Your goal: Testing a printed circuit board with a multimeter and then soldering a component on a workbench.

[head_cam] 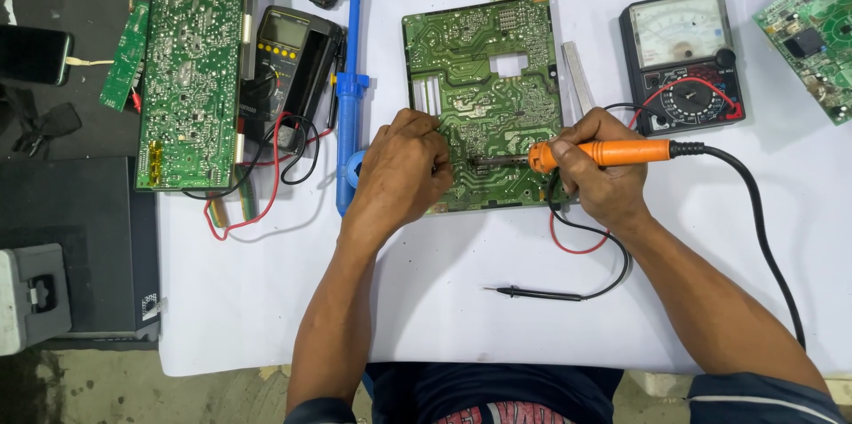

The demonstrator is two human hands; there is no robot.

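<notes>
A green circuit board (484,69) lies solder side up in the middle of the white table (444,300). My right hand (599,177) grips an orange-handled soldering iron (612,152), its dark tip resting on the board's lower part. My left hand (404,166) is curled at the board's lower left edge, fingers closed near the iron's tip; what they pinch is too small to tell. A black cord (763,220) runs from the iron off to the right.
A blue desoldering pump (351,95) lies left of the board. An analog multimeter (683,60) sits at right, with red and black leads and a probe (532,293) near me. At left are a digital multimeter (288,60) and another green board (191,69). More boards lie along the top and right edges.
</notes>
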